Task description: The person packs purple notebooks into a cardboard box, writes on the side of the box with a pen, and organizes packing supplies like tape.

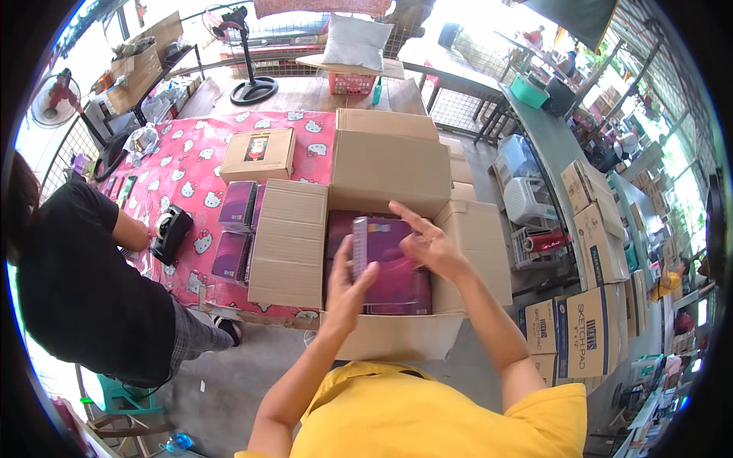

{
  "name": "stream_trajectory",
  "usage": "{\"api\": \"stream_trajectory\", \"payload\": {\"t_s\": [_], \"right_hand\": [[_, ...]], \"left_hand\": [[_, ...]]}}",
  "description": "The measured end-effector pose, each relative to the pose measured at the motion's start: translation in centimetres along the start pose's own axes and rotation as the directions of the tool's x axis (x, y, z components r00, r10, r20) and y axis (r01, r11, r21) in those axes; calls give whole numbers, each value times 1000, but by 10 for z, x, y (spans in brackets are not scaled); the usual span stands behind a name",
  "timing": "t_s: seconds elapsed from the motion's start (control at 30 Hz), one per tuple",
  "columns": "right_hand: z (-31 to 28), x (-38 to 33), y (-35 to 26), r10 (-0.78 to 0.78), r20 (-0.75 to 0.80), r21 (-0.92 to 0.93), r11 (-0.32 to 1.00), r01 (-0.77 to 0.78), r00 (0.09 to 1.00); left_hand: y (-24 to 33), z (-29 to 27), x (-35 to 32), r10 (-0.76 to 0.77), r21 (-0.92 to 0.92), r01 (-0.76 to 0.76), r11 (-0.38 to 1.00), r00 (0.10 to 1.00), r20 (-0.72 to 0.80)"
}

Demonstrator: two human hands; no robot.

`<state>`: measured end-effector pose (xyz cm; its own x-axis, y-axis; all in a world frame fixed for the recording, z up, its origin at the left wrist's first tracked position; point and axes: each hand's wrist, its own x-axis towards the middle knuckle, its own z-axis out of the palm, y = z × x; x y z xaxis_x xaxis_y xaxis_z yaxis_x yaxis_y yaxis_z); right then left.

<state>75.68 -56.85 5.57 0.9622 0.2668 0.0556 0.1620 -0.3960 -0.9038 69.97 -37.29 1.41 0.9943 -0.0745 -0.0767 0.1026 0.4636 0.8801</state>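
A purple spiral notebook (388,256) is held over an open cardboard carton (389,336). My left hand (347,294) grips its left, wire-bound side, with the thumb over the cover. At the right edge, my right hand (434,248) has its index finger stretched out and its other fingers curled against the notebook. Whether more than one notebook is in my hold, I cannot tell. Inside the carton lie more purple notebooks (424,298), partly covered by the held one and my hands. Small stacks of purple spiral notebooks (231,256) rest beside the carton's left flap (287,244).
A closed cardboard box (258,153) and a black tape dispenser (171,233) sit on the pink patterned tablecloth (202,195). A person in black (92,282) stands at the left. Printed cartons (588,332) are stacked on the right, near a long table (561,137).
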Motion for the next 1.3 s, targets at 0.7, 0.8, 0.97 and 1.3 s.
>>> {"api": "stream_trajectory", "payload": {"t_s": [0.7,0.8,0.97,1.3], "right_hand": [[11,-9,179,478,222,-722,666,-186,850],[32,-35,180,368,97,-654,724,-220,925],[28,-29,155,676,-58,-114,727,-677,735],[43,-4,46,651,-174,-869,252,-426,739]], "left_hand": [[118,-130,-8,182,44,-178,983,978,-106],[125,-155,-30,207,44,-202,978,960,-190],[132,-171,-43,251,-29,-263,964,944,-213],[145,-194,-42,284,-14,-296,955,929,-238]]}}
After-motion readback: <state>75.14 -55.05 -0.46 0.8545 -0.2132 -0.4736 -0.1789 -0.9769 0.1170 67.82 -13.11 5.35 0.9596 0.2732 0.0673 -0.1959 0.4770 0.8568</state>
